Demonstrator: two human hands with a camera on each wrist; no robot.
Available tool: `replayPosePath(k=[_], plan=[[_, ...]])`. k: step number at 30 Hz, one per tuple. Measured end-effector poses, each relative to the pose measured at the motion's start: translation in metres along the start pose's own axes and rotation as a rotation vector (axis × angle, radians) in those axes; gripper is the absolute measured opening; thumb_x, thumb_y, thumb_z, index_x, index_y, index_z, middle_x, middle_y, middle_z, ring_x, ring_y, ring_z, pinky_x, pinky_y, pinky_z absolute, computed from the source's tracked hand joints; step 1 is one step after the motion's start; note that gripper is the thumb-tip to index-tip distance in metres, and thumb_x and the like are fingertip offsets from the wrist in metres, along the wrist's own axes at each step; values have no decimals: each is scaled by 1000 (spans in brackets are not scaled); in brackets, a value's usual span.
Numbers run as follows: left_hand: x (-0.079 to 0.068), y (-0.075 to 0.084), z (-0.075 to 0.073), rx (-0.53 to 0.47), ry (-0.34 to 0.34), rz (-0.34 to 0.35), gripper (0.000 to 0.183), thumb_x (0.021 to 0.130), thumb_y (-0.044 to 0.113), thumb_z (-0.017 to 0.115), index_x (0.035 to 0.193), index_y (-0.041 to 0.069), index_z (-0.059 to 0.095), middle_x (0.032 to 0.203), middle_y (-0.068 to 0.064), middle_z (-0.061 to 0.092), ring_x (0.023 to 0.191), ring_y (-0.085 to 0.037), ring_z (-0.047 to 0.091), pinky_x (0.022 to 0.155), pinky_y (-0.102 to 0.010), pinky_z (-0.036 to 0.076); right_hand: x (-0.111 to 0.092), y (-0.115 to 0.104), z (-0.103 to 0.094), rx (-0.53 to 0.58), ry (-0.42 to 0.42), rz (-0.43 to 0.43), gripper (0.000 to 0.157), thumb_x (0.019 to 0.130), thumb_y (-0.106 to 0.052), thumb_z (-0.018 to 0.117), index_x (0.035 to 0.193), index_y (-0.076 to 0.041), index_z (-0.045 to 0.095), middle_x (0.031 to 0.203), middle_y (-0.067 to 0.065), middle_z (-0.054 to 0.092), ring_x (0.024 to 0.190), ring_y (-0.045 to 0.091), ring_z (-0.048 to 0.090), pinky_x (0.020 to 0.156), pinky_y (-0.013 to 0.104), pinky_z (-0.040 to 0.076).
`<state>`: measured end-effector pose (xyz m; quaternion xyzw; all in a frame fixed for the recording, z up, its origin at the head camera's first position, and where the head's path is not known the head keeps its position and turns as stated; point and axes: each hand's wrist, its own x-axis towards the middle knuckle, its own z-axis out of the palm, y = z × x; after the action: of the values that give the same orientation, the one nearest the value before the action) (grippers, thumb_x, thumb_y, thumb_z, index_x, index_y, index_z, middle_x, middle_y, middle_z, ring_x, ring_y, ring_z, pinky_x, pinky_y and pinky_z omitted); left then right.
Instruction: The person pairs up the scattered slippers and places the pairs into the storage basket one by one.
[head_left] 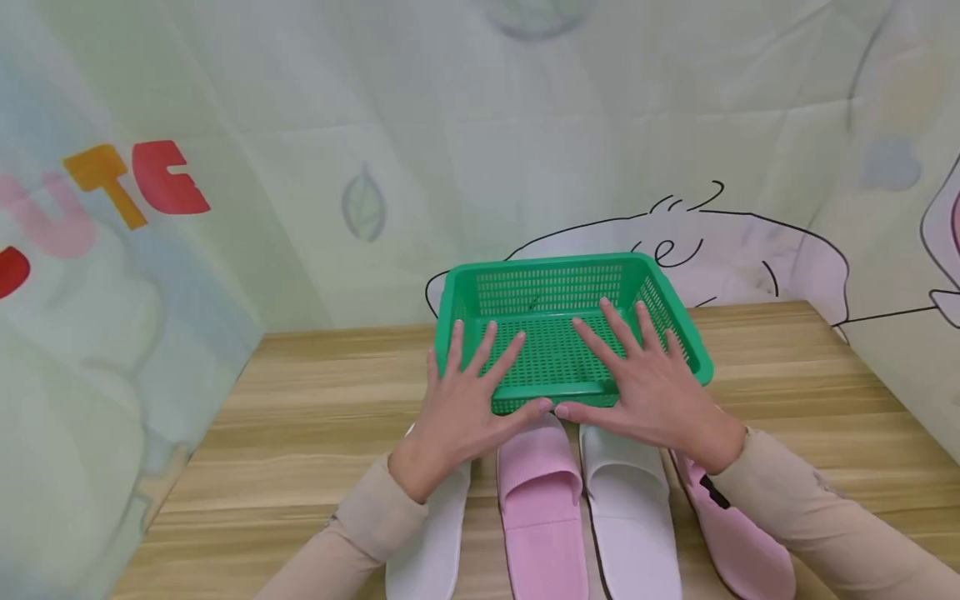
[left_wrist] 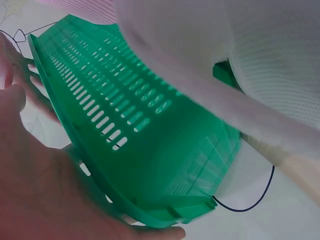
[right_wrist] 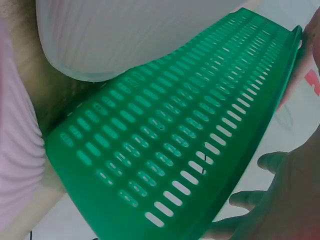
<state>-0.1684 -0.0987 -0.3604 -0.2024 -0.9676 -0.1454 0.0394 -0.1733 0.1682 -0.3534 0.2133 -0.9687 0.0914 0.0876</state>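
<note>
A green slotted basket (head_left: 558, 333) stands near the far edge of the wooden table (head_left: 300, 417), about midway along it, just in front of the printed cloth backdrop (head_left: 225, 208) that rises behind and to both sides. Both hands are spread flat over the basket's near rim with fingers straight and fanned apart, gripping nothing. The left hand (head_left: 461, 400) lies over the near left part of the basket, its fingertips reaching over the mesh floor and its thumb along the near rim. The right hand (head_left: 648, 387) lies over the near right part in the same way, its thumb pointing inward so that the two thumb tips almost meet at the middle of the near rim. Whether the palms press on the rim or hover just above it cannot be told from the head view. In the left wrist view the basket (left_wrist: 150, 140) fills the frame, with the left hand (left_wrist: 45, 195) close beside its rim; in the right wrist view the slotted wall (right_wrist: 175, 135) runs across, with the right hand (right_wrist: 285, 200) at its edge. Along the near edge of the table four slippers lie side by side, toes toward the basket: a white slipper (head_left: 431, 542) under the left wrist, a pink slipper (head_left: 540, 500), a second white slipper (head_left: 630, 500), and a second pink slipper (head_left: 738, 542) under the right forearm.
</note>
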Motion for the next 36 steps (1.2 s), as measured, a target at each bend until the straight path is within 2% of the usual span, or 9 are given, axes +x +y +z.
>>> replayPosePath(k=[13, 18, 25, 33, 36], plan=[[-1, -5, 3, 20, -5, 6, 89, 95, 79, 49, 169, 38, 20, 177, -7, 13, 161, -50, -9, 119, -81, 7, 1, 6, 7, -13, -29, 12, 104, 89, -83, 58, 171, -30, 23, 177, 17, 11, 156, 61, 8, 110, 86, 23], [-1, -7, 5, 17, 3, 2, 87, 96, 77, 49, 169, 37, 21, 177, -7, 12, 161, -47, -13, 120, -80, 6, 0, 9, 6, 21, -46, 53, 96, 94, -80, 53, 170, -29, 24, 178, 16, 9, 157, 61, 4, 111, 87, 19], [-1, -8, 7, 8, 21, 25, 80, 99, 73, 49, 167, 37, 30, 176, -10, 18, 161, -53, -6, 120, -80, 5, 0, 20, 4, 46, -39, 78, 84, 101, -73, 48, 169, -27, 30, 177, 18, 11, 156, 63, 3, 113, 87, 14], [-3, -10, 6, -14, 33, 31, 79, 100, 71, 49, 168, 37, 27, 176, -10, 19, 162, -50, -5, 121, -79, 7, 2, 25, 5, 32, -44, 100, 88, 99, -75, 49, 168, -24, 32, 176, 21, 12, 155, 65, 5, 111, 88, 14], [-6, -14, 4, -43, 51, 33, 80, 100, 68, 52, 168, 35, 28, 175, -10, 21, 162, -48, -3, 122, -77, 9, 4, 25, 4, 27, -51, 103, 91, 97, -76, 50, 168, -23, 32, 176, 22, 12, 155, 65, 5, 111, 88, 16]])
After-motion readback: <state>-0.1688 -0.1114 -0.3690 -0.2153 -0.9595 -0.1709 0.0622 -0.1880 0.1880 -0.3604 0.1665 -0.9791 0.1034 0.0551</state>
